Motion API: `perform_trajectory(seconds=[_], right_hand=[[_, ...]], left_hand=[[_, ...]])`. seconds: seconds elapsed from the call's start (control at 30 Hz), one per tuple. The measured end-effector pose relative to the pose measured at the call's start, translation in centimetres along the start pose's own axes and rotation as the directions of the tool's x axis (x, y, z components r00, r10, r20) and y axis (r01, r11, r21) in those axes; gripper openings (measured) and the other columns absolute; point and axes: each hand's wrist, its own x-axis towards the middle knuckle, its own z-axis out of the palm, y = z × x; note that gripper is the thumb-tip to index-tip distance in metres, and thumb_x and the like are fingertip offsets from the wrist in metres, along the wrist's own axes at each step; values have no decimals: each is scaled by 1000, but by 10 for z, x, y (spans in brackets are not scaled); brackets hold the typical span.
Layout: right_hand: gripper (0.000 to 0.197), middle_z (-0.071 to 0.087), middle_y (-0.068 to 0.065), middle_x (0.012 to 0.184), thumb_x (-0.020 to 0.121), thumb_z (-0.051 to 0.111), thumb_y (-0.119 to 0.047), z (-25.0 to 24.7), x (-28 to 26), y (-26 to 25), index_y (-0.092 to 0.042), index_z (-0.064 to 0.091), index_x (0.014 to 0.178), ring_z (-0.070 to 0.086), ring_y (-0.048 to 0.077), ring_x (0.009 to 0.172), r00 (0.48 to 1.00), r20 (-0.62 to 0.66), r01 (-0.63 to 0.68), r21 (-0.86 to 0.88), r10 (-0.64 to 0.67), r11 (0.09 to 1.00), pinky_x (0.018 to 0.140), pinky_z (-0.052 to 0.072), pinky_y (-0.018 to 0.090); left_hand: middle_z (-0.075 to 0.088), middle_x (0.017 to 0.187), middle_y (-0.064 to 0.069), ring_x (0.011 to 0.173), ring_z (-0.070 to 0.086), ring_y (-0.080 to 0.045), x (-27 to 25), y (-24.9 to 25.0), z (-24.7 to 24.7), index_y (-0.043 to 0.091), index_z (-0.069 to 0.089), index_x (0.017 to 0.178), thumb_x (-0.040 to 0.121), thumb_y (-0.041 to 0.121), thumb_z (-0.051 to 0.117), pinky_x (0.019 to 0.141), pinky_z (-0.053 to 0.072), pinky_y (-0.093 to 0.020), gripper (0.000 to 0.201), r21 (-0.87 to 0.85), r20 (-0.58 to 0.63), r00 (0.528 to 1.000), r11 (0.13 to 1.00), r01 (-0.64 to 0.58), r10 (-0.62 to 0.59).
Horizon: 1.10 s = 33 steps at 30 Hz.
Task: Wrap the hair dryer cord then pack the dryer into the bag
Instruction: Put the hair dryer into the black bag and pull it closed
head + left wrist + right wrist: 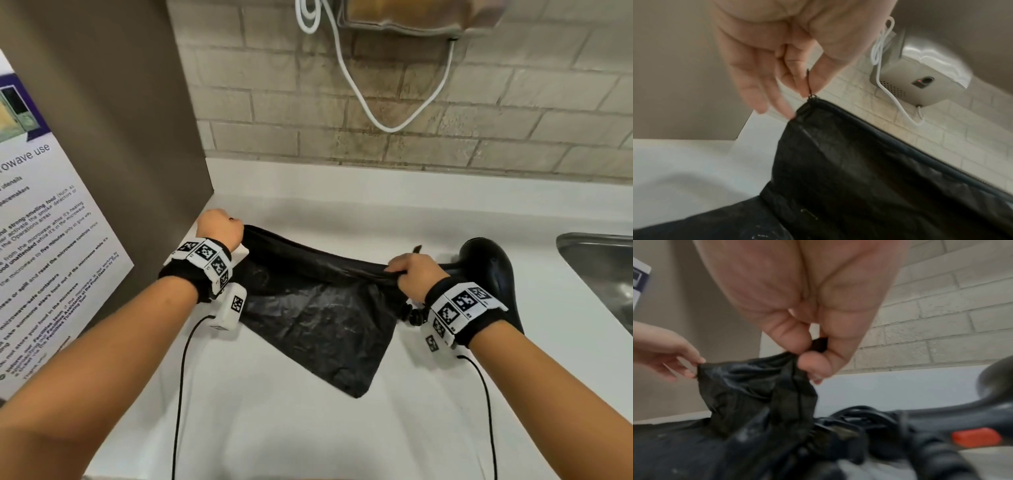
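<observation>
Item: two forearms with tagged wrist bands are reaching in from the near edge over a white table [308, 428].

Item: black bag [318, 308], thin fabric, is lying partly on the table with its top edge being lifted and stretched between both hands.

Item: left hand [221, 231] is sitting at the bag's left corner beside a brown side panel [120, 102]; in the left wrist view, thumb and fingertips [797, 84] are pinching the small black zipper pull [809, 84] at the end of the closure, the other fingers hanging straighter.

Item: right hand [416, 275] is gripping a bunched fold of the bag's right end, thumb and curled fingers [795, 340] pressing the fabric between them.

Item: black hair dryer [489, 274] is lying on the table just right of the bag, outside it, partly under the right wrist; its red switch [976, 438] is showing, and its dark cord [863, 415] is lying coiled by the handle.

Item: steel sink [603, 274] is occupying the far right. A wall-mounted unit [920, 78] with a white cable [376, 102] is hanging on the brick wall.
</observation>
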Motion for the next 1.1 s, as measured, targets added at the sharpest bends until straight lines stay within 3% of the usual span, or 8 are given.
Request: perform_trajectory(seconds=[0.17, 0.33, 0.43, 0.53, 0.7, 0.87, 1.0, 1.1], right_hand=[[49, 50, 12, 60, 94, 44, -36, -1, -2, -22, -1, 52, 59, 50, 25, 64, 996, -72, -50, -48, 47, 998, 59, 35, 26], [19, 58, 10, 100, 80, 58, 0, 7, 4, -37, 2, 63, 99, 60, 27, 96, 1000, 22, 18, -113, -16, 993, 85, 46, 24], [40, 38, 11, 116, 77, 50, 14, 15, -3, -41, 3, 56, 115, 52, 28, 105, 981, 63, 190, -170, -181, 967, 82, 34, 14], [47, 32, 13, 126, 76, 49, 12, 19, -8, -48, 0, 51, 122, 50, 29, 106, 956, 44, 291, -196, -288, 936, 89, 36, 16], [61, 33, 6, 122, 75, 43, 15, 13, -26, -65, -8, 46, 131, 46, 13, 99, 896, -34, 441, -61, -444, 895, 88, 30, 6], [41, 38, -8, 82, 70, 39, 21, 9, -36, -68, 0, 73, 80, 46, 14, 81, 888, -153, 452, 121, -434, 884, 75, 38, 12], [29, 38, -11, 75, 80, 44, 5, 10, -26, -60, -1, 72, 76, 43, 5, 62, 926, -223, 329, 84, -305, 940, 60, 35, 10], [24, 49, 7, 101, 84, 46, 0, 5, -15, -56, -2, 67, 96, 57, 25, 79, 956, -238, 159, -73, -172, 985, 79, 46, 23]], left_hand=[[59, 89, -23, 75, 49, -33, -12, 10, 5, -7, 58, 85, 86, 15, 51, 64, 39, -34, 23, 120, 58, 997, 991, -57, 50], [55, 117, -12, 103, 57, -32, -23, 15, 17, 11, 64, 98, 80, 8, 56, 88, 46, -35, 20, 135, 109, 977, 972, -195, 181], [49, 128, -4, 119, 50, -22, -37, 26, 24, 27, 71, 83, 80, 5, 61, 103, 32, -23, 25, -147, 238, 790, 825, -546, 565], [28, 150, 8, 139, 25, -15, -54, 39, 36, 47, 68, 88, 85, 27, 63, 115, 19, -39, 21, -127, 506, 627, 770, -625, 592], [2, 159, 2, 144, 4, -32, -60, 50, 52, 41, 39, 137, 97, 49, 27, 110, 5, -62, 43, 260, 625, 710, 770, -583, 326], [53, 130, -6, 120, 48, -31, -47, 50, 42, 14, 63, 113, 92, 33, 47, 106, 26, -58, 33, -16, 157, 941, 953, -301, 300], [47, 119, -15, 104, 54, -36, -42, 47, 23, 8, 54, 118, 86, 12, 59, 95, 43, -47, 32, -62, -25, 914, 912, -405, 404], [39, 116, -13, 95, 54, -35, -46, 41, 21, 14, 47, 125, 78, -15, 45, 88, 48, -44, 56, -34, 43, 858, 859, -511, 512]])
